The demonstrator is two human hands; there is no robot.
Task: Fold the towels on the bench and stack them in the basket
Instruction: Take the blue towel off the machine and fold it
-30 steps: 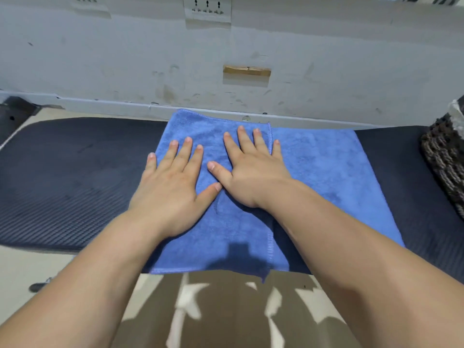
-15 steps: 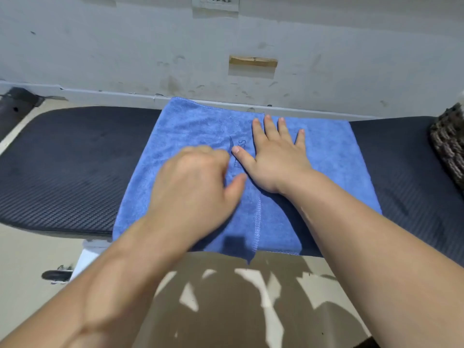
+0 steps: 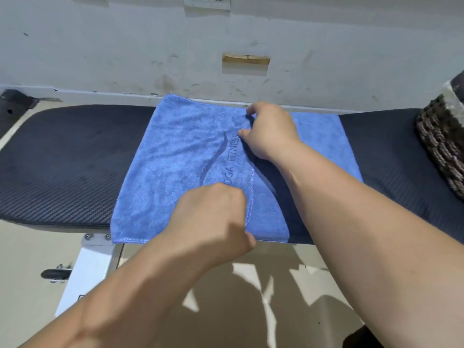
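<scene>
A blue towel (image 3: 175, 167) with a stitched logo lies folded across the black padded bench (image 3: 62, 159); its top layer ends at a hemmed edge running front to back near the middle. My left hand (image 3: 213, 222) pinches that hemmed edge near the bench's front. At the far side, my right hand (image 3: 271, 129) pinches the same edge with fingertips curled. The woven basket (image 3: 442, 146) shows only partly at the right edge, on the bench.
A scuffed white wall (image 3: 125, 46) rises right behind the bench, with a small wooden block (image 3: 246, 59) on it. The bench's white metal leg (image 3: 85, 272) and a black foot knob (image 3: 55, 273) stand below left on the tiled floor.
Both hands went from lying flat on the towel to pinching the hemmed edge: the left drew back toward the front, the right curled its fingers at the far end.
</scene>
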